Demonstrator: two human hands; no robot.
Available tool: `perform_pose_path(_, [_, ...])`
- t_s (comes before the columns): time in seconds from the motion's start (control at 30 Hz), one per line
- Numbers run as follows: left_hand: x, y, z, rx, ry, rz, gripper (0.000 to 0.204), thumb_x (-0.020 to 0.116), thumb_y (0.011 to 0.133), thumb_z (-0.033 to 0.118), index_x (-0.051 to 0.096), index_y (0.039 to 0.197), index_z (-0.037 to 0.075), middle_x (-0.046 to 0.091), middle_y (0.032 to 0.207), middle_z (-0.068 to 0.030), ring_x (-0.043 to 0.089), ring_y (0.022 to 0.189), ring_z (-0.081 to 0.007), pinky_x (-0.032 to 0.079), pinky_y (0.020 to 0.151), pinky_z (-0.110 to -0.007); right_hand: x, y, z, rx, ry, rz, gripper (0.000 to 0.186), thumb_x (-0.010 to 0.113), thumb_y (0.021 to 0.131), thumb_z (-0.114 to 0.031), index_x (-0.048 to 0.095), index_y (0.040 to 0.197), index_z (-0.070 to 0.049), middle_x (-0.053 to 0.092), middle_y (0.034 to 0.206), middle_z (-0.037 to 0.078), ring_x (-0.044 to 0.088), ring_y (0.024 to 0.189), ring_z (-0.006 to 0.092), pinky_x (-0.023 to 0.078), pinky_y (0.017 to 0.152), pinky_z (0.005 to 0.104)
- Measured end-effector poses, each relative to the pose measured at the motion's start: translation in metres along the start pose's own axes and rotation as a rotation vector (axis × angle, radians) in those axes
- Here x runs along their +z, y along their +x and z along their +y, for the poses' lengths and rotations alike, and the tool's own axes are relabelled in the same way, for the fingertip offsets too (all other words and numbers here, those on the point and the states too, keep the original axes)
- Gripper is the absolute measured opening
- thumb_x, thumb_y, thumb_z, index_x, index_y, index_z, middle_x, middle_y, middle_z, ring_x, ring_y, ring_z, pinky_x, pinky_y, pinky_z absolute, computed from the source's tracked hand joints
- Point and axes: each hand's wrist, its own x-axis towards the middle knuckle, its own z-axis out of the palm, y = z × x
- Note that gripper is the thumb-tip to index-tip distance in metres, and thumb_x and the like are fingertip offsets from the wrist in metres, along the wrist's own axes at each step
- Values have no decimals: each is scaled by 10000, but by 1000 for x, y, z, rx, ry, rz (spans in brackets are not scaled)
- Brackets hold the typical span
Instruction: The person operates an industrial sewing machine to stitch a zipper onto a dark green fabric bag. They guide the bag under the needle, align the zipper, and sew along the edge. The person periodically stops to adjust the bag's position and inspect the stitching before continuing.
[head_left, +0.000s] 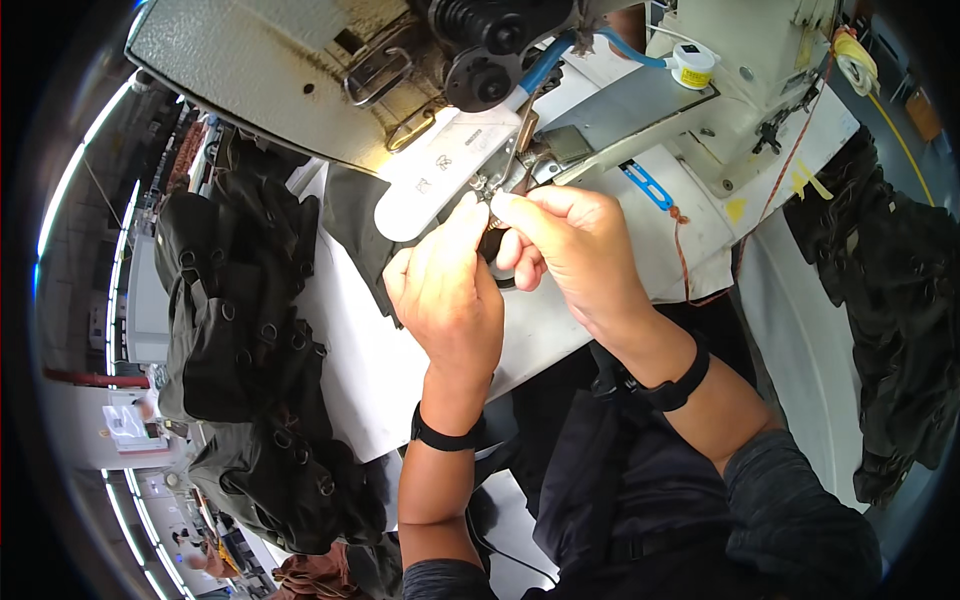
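Both hands meet beside the needle area of an industrial sewing machine [270,75]. My left hand [445,290] has its fingers pressed together, tips at the metal parts near the white rounded arm [435,182]. My right hand [585,250] pinches thumb against forefinger right beside them, its other fingers curled. Whatever the fingertips hold is too small and covered to make out. A dark looped strip [508,282] shows partly beneath the hands. Left of my left hand, a dark fabric piece [355,225] lies under the white arm.
Dark sewn pieces with metal rings [240,330] are heaped at the left; more dark fabric [890,320] hangs at the right. A blue plastic tool [648,187] on a reddish cord lies on the white table [350,370]. A small white-and-yellow round container [692,66] stands on the machine.
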Motion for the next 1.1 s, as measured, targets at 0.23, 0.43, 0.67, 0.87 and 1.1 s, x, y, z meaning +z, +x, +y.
perform_pose_path(0.23, [4,2,3,-8,-61,70,292,753,855,-38,739,1118,88,773,1144,-39,712,1025,-195,459,927,-338,-4,3,7,-259,-178,73,301,701,988,-125,641,721,2,621,597,11,510,512,33,376,468,228])
perform_pose_path(0.43, [7,5,0,20,-113,135,261,784,844,-37,754,1069,93,779,1067,-51,719,958,-211,480,895,-335,-3,14,21,-446,-330,144,354,728,965,-99,538,676,-21,540,551,-20,377,531,24,295,463,259])
perform_pose_path(0.67, [9,5,-1,9,-138,146,242,787,842,-43,756,1048,80,778,1040,-49,718,923,-215,488,871,-327,-1,15,22,-690,-652,271,211,730,959,-111,585,824,-37,555,562,45,513,474,112,422,481,303])
perform_pose_path(0.87, [7,3,-2,6,-133,153,231,802,833,-27,757,1033,80,779,1040,-49,716,931,-212,489,873,-329,-6,15,11,-626,-617,117,184,667,985,-20,632,1160,25,548,601,-37,436,544,-4,366,494,212])
perform_pose_path(1.1, [5,3,-3,37,-124,135,249,796,825,-26,769,1043,94,783,1040,-45,712,920,-206,477,872,-325,-15,25,-28,-334,-416,-123,177,654,984,-110,652,907,49,571,563,35,493,497,55,401,477,289])
